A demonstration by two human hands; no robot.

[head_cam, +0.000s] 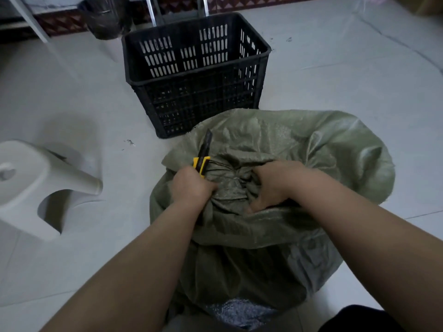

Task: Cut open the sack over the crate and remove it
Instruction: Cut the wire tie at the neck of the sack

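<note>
A green woven sack (287, 144) stands on the floor right in front of me, its neck bunched and tied with cord (230, 173) at the middle. My left hand (191, 188) grips a yellow and black utility knife (203, 156), whose dark blade sticks up and away beside the tied neck. My right hand (273, 185) grips the bunched sack fabric to the right of the knot. The sack covers whatever is under it, so I cannot see what it holds.
An empty black slotted plastic crate (196, 75) stands on the pale floor just beyond the sack. A white plastic stool (36, 185) lies to the left. A dark bag (105, 17) and metal legs (153, 10) stand at the far wall.
</note>
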